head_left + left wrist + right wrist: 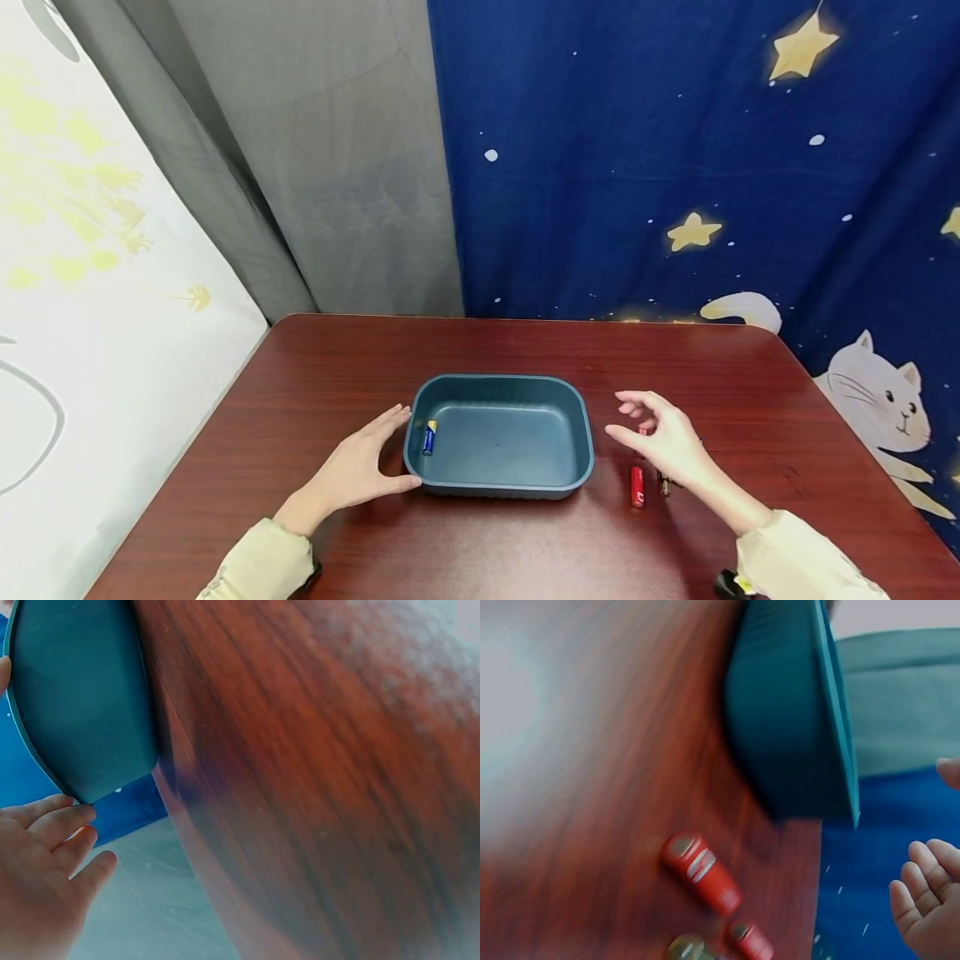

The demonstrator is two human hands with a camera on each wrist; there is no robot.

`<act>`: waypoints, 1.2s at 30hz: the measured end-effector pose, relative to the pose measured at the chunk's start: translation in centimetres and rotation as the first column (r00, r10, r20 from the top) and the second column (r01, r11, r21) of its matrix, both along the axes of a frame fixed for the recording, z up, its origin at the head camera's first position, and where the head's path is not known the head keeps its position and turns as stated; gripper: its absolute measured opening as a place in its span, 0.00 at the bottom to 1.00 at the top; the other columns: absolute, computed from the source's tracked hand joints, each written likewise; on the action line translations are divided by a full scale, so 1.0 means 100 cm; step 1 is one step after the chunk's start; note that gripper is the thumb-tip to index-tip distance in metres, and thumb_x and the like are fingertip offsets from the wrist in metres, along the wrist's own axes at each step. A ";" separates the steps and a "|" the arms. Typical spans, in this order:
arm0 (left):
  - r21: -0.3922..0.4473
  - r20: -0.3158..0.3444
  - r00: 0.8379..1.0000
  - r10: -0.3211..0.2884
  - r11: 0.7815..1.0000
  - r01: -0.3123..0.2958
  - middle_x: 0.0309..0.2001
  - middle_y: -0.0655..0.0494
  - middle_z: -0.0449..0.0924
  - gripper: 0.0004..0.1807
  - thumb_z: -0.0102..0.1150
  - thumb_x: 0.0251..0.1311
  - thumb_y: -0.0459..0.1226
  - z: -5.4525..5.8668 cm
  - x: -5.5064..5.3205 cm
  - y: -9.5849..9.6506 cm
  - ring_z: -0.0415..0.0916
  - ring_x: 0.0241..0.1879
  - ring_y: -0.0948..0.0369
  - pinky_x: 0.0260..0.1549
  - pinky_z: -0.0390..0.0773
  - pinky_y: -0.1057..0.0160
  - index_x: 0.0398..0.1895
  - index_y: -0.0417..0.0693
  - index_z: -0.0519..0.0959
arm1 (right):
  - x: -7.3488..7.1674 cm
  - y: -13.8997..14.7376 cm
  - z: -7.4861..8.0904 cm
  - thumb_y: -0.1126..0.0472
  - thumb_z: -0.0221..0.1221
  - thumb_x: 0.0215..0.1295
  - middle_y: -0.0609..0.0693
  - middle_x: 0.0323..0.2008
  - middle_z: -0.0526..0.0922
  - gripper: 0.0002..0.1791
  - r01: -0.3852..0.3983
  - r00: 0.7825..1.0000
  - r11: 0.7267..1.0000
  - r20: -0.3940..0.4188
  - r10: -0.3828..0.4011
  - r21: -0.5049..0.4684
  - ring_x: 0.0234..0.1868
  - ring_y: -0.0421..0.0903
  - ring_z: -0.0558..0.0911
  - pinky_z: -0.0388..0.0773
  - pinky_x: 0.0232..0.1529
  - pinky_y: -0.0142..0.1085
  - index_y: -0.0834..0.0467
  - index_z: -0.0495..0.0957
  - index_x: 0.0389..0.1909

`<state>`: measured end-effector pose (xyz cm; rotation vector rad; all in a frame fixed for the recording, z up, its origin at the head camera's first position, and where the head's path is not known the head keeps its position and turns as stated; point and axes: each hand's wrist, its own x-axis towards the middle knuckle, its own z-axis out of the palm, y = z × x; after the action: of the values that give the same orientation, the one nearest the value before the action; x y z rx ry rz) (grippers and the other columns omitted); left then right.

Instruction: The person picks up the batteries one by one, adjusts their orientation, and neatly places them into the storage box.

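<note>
A blue-green plastic bin [498, 490] stands on the table, holding one blue-and-yellow battery [430, 437] at its left end. My left hand [356, 467] touches the bin's left side, thumb near the front corner and fingers along the rim; in the left wrist view the fingers look straight. To the right of the bin, my right hand [670, 437] hovers apart from it with thumb and fingers spread, holding nothing. Beneath that hand lie a red battery [637, 487], a dark battery [664, 485] and another red battery [750, 940]. Part of this group is hidden by the hand.
The dark red wooden table [495, 550] ends at a grey curtain [360, 167] and a blue star-patterned curtain [600, 167]. A white patterned panel [90, 333] runs along the left side.
</note>
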<state>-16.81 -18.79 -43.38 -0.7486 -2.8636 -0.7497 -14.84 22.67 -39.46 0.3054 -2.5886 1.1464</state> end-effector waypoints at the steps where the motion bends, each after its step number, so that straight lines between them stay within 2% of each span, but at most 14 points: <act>1: 0.000 0.003 1.000 0.000 1.000 0.000 0.66 0.51 0.59 0.50 0.61 0.39 0.65 0.000 0.000 0.000 0.60 0.63 0.54 0.52 0.69 0.47 0.65 0.49 0.63 | 0.002 0.005 -0.002 0.60 0.68 0.47 0.48 0.33 0.78 0.23 0.003 1.000 1.000 0.004 -0.003 0.003 0.32 0.37 0.74 0.74 0.32 0.32 0.59 0.77 0.46; 7: 0.002 0.010 1.000 0.004 1.000 -0.004 0.66 0.51 0.59 0.51 0.60 0.39 0.66 -0.001 0.000 -0.001 0.59 0.63 0.54 0.52 0.68 0.48 0.65 0.49 0.63 | 0.012 0.025 -0.019 0.58 0.69 0.46 0.52 0.34 0.78 0.24 -0.029 0.998 0.998 0.054 0.027 0.050 0.32 0.46 0.76 0.75 0.33 0.31 0.61 0.76 0.46; 14: 0.007 0.018 1.000 0.005 1.000 -0.005 0.67 0.51 0.58 0.51 0.59 0.39 0.66 0.001 -0.001 -0.001 0.59 0.63 0.53 0.52 0.68 0.47 0.66 0.50 0.61 | 0.017 0.035 -0.039 0.58 0.70 0.44 0.50 0.34 0.79 0.24 -0.065 0.995 0.995 0.079 0.059 0.070 0.35 0.46 0.77 0.75 0.34 0.32 0.64 0.76 0.43; 20: 0.013 0.026 1.000 0.006 1.000 -0.006 0.67 0.52 0.58 0.52 0.59 0.38 0.67 0.001 0.000 -0.001 0.59 0.64 0.54 0.52 0.68 0.48 0.66 0.51 0.61 | 0.021 0.038 -0.053 0.57 0.72 0.39 0.44 0.31 0.77 0.23 -0.113 0.993 0.980 -0.010 0.116 0.162 0.33 0.41 0.74 0.72 0.31 0.31 0.60 0.78 0.38; 24: 0.016 0.029 1.000 0.008 1.000 -0.008 0.67 0.52 0.58 0.52 0.59 0.38 0.67 0.001 0.000 -0.001 0.59 0.64 0.55 0.52 0.68 0.48 0.66 0.51 0.61 | 0.023 0.041 -0.059 0.56 0.73 0.34 0.40 0.29 0.73 0.24 -0.139 0.982 0.959 -0.093 0.167 0.246 0.32 0.38 0.71 0.70 0.32 0.30 0.58 0.79 0.36; 28: 0.014 0.029 1.000 0.006 1.000 -0.007 0.67 0.52 0.58 0.52 0.59 0.39 0.67 0.001 -0.001 0.000 0.59 0.64 0.55 0.53 0.68 0.49 0.67 0.51 0.60 | 0.024 0.044 -0.064 0.56 0.74 0.30 0.38 0.29 0.73 0.25 -0.130 0.970 0.938 -0.155 0.188 0.322 0.32 0.36 0.71 0.69 0.34 0.29 0.56 0.79 0.35; 36: 0.015 0.024 1.000 -0.001 1.000 0.001 0.67 0.51 0.58 0.52 0.60 0.39 0.66 0.000 0.000 -0.001 0.59 0.63 0.54 0.52 0.68 0.48 0.66 0.50 0.61 | 0.023 0.045 -0.067 0.55 0.75 0.24 0.37 0.29 0.74 0.27 -0.109 0.964 0.897 -0.174 0.201 0.429 0.33 0.35 0.70 0.70 0.32 0.32 0.54 0.79 0.33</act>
<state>-16.82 -18.86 -43.34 -0.7444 -2.8752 -0.7852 -12.51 27.14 -46.15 0.7010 -2.6248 0.5487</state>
